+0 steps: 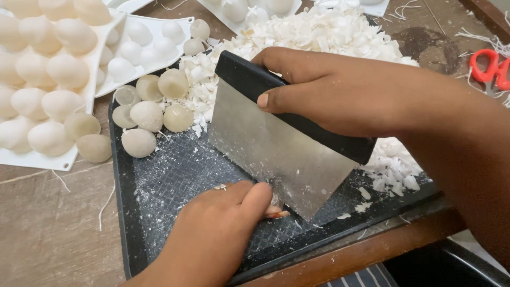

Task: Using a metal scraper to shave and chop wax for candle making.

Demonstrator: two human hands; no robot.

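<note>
My right hand [340, 95] grips the black handle of a wide metal bench scraper [276, 154], its blade tilted down onto a black tray [125, 212]. My left hand [218, 228] rests on the tray's textured floor at the front, fingers curled beside the blade's lower edge; whatever sits under the fingertips is hidden. Behind the scraper lies a heap of white wax flakes [319, 32]. Several cream half-sphere pieces [146, 114] sit at the tray's back left corner.
White moulds [48, 79] filled with pale egg-shaped pieces cover the wooden table's left side. Red scissors [491, 69] and loose white threads lie at the far right. A wooden table edge runs along the front right.
</note>
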